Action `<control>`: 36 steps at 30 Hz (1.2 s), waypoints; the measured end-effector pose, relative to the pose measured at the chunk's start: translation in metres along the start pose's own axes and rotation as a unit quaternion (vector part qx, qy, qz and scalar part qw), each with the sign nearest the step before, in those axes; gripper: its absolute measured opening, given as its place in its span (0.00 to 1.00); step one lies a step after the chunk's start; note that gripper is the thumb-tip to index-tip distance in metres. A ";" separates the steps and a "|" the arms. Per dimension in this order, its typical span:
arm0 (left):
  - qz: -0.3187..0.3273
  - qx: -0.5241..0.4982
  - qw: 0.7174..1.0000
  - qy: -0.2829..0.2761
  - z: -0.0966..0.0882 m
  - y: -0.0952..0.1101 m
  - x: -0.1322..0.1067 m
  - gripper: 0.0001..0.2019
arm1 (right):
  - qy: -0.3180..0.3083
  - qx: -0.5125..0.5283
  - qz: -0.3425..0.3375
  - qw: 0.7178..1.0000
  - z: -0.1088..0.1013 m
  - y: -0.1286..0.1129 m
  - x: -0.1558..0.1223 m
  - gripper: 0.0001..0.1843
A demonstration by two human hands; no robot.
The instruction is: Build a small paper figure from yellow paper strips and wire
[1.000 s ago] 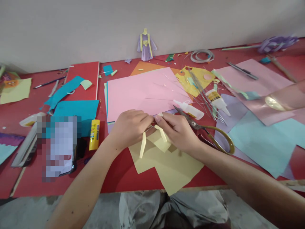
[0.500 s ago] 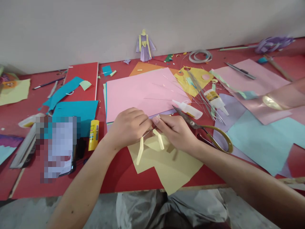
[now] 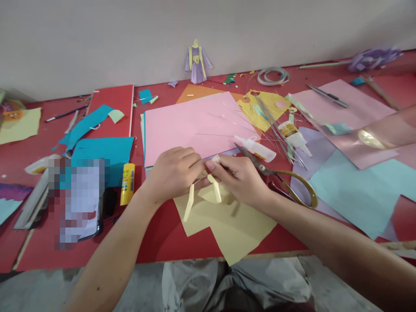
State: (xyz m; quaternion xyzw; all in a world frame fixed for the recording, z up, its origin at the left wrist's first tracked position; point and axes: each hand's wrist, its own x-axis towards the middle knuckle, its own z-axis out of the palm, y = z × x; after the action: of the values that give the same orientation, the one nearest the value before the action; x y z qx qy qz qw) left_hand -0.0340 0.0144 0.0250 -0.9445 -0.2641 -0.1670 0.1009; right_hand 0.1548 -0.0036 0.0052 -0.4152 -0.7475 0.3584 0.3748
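My left hand (image 3: 177, 173) and my right hand (image 3: 243, 175) meet above a notched pale yellow sheet (image 3: 237, 234), fingers closed in a pinch. Between them they hold a thin wire piece with yellow paper tubes (image 3: 189, 203) hanging from it, one bent tube below each hand. Most of the wire is hidden behind my fingers. A small white bit (image 3: 216, 159) shows at my right thumb and fingertip. Scissors (image 3: 286, 182) with yellow handles lie just beyond my right wrist. Left of my left wrist is a yellow glue stick (image 3: 128, 184).
A purple paper figure (image 3: 197, 63) leans against the wall. Pink sheets (image 3: 185, 125), glue bottles (image 3: 256, 148) and loose wires (image 3: 276, 125) cover the table's middle. A phone (image 3: 84, 199) and a cutter (image 3: 35, 203) lie left. Another person's arm (image 3: 390, 132) reaches in at right.
The hanging yellow tubes have shifted slightly to the left and up. My right fingers have moved a little against the left ones; the table things stay put.
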 end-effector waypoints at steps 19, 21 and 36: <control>-0.109 -0.204 0.972 0.036 -0.009 0.005 -0.001 0.14 | 0.004 0.029 -0.013 0.999 -0.002 0.000 -0.002 0.23; -0.124 -0.216 0.968 0.029 -0.009 0.005 -0.002 0.11 | 0.000 0.033 -0.007 0.999 -0.002 0.000 -0.002 0.23; -0.144 -0.239 0.959 0.055 -0.008 0.008 -0.001 0.12 | 0.014 0.043 -0.031 0.998 -0.001 0.003 -0.003 0.22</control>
State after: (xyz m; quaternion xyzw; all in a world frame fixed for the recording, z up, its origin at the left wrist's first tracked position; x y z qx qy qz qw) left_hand -0.0327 0.0055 0.0309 -0.8824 -0.3439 -0.2895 -0.1389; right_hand 0.1574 -0.0051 0.0024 -0.3804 -0.7382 0.3727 0.4140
